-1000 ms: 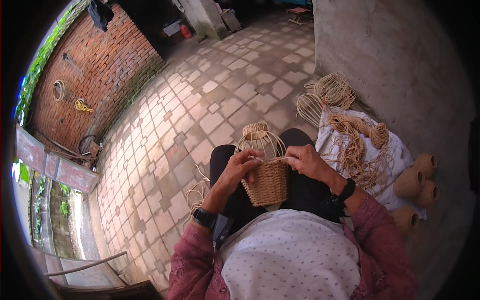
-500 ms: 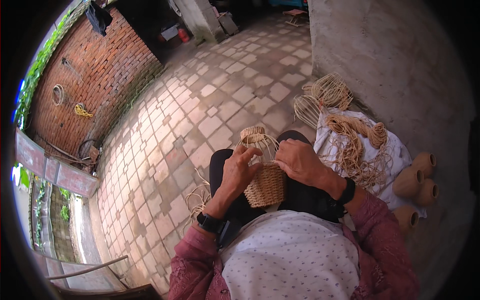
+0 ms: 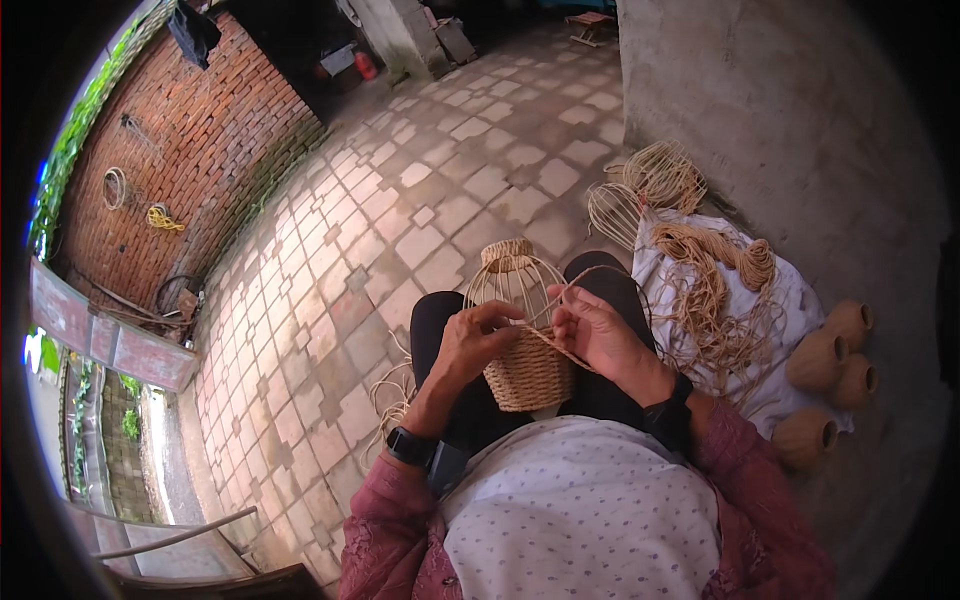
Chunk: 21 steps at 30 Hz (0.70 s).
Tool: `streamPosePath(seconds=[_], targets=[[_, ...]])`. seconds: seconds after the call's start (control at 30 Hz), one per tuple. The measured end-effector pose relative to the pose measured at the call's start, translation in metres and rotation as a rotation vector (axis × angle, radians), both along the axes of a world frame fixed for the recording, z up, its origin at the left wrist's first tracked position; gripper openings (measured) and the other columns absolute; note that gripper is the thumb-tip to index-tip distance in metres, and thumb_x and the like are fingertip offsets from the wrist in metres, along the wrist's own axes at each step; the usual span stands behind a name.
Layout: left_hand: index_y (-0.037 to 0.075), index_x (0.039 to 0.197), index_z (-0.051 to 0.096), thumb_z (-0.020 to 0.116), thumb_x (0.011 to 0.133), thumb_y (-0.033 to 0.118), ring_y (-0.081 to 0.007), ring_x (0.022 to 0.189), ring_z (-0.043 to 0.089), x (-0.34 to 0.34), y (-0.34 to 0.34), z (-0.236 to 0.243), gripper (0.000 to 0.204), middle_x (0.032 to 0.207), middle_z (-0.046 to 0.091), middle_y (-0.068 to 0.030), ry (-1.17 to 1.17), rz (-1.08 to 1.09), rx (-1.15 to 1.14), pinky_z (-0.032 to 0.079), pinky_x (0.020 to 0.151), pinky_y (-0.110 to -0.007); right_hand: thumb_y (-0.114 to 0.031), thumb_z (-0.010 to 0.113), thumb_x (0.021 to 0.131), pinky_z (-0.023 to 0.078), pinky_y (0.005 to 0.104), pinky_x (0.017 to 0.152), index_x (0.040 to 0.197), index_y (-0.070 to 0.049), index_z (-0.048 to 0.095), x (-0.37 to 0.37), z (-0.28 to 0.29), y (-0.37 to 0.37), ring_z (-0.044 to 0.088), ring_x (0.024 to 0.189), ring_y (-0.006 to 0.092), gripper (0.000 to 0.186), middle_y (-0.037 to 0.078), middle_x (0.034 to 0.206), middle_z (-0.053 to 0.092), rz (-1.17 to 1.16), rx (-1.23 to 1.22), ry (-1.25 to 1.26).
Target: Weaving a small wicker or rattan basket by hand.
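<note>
Head view. The basket (image 3: 529, 375) stands between the black-trousered thighs (image 3: 431, 322), mouth collar (image 3: 507, 255) facing away from the wearer. Its lower wall is closely woven; bare ribs (image 3: 501, 285) span the section between wall and collar.

Left hand (image 3: 470, 338): set at the left side of the wall's upper edge, fingers bent over it. Whether they clamp the edge cannot be told. Right hand (image 3: 598, 330): beside the right part of that edge, thumb and forefinger apparently together on the cord (image 3: 599, 267), which loops out beyond the hand.

Handling, as judged: the basket should be light and dry, with little tendency to slip. The woven wall should be firm and is the preferred holding area; take hold at its upper edge or around its side. The ribs are likely springy and could bend or spread under side load; avoid gripping them alone. The cord should be soft, flexible and rough; hold it in a fingertip pinch, close to the weave, under even tension.
</note>
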State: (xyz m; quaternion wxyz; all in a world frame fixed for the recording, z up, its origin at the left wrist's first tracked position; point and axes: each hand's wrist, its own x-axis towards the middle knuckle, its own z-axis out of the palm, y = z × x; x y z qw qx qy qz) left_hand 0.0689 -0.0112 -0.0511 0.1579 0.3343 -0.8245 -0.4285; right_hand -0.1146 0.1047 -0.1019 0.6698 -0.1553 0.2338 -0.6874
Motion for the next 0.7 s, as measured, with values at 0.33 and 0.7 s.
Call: streamPosePath(seconds=[0.33, 0.7], targets=[[0.007, 0.095, 0.069, 0.066, 0.079, 0.015, -0.0117, 0.067, 0.062, 0.011, 0.005, -0.008, 0.018, 0.074, 0.068, -0.0067, 0.080, 0.087, 0.048, 0.048, 0.063, -0.027, -0.017, 0.058, 0.094, 0.051, 0.0208, 0.051, 0.090, -0.002, 0.060, -0.015, 0.007, -0.023, 0.058, 0.055, 0.0076, 0.016, 0.004, 0.070, 0.061, -0.179, 0.139, 0.584], [0.004, 0.093, 0.066, 0.060, 0.080, 0.011, -0.0134, 0.069, 0.062, 0.010, 0.018, -0.008, 0.016, 0.076, 0.066, -0.0068, 0.041, 0.100, -0.171, 0.048, 0.065, -0.028, -0.013, 0.060, 0.080, 0.051, 0.0387, 0.063, 0.083, -0.002, 0.065, 0.013, 0.027, -0.085, 0.065, 0.067, 0.0285, 0.013, 0.015, 0.074, 0.065, -0.397, -0.313, 1.908]])
